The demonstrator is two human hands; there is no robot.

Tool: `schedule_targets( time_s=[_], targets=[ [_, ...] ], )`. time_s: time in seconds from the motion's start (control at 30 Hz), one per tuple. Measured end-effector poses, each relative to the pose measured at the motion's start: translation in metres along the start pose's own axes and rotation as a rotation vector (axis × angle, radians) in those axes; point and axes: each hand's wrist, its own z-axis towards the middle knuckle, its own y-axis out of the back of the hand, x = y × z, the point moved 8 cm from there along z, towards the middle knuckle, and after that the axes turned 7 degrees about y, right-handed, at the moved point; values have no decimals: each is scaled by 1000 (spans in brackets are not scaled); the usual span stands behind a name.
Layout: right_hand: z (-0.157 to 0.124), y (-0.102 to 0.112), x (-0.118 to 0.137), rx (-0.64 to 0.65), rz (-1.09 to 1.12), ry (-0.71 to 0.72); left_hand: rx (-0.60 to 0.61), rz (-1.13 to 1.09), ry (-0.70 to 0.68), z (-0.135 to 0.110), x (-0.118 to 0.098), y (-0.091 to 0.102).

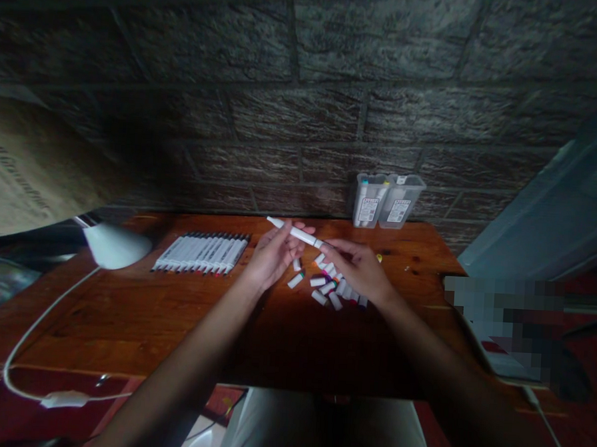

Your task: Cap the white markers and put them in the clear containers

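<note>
Above the table my left hand (273, 254) holds a white marker (302, 236) between thumb and fingers. Its narrow uncapped-looking tip points up and left. My right hand (357, 268) pinches the marker's other end, where a thin dark line crosses the barrel; the fingers partly hide this end. Below and between the hands lies a loose pile of white marker caps (319, 282) with coloured ends, some covered by my right hand. To the left, a neat row of white markers (204, 253) lies side by side on the table.
Two clear plastic marker cases (366, 214) stand at the back against the brick wall (324, 118). A lamp with a white base (114, 244) and a large shade (36, 170) is at left, its cord hanging over the wooden table's (173, 324) edge. A blurred-out object (503, 321) sits at right.
</note>
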Motion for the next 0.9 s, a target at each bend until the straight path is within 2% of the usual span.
schedule_targets(
  time_s=[0.1,0.27,0.43,0.57,0.67,0.8,0.9],
  targets=[
    [0,1,-1,-30,-40,39,21,-1,-48,-2,-2,-5],
    [-3,-8,-1,-34,1,21,-51,51,-104,-5,-3,-7],
    [-7,-12,8,-128,-107,72,-80,56,-130,-6,-1,-7],
    [-6,-15,12,-44,-277,119,-87,29,-62,-1,7,-3],
    [-3,-8,10,-36,-328,128,-42,49,-51,0,6,-4],
    [0,8,0,-121,-280,98,24,86,-64,0,0,-5],
    [0,15,-4,-182,-360,95,-47,65,-150,2,-13,9]
  ],
)
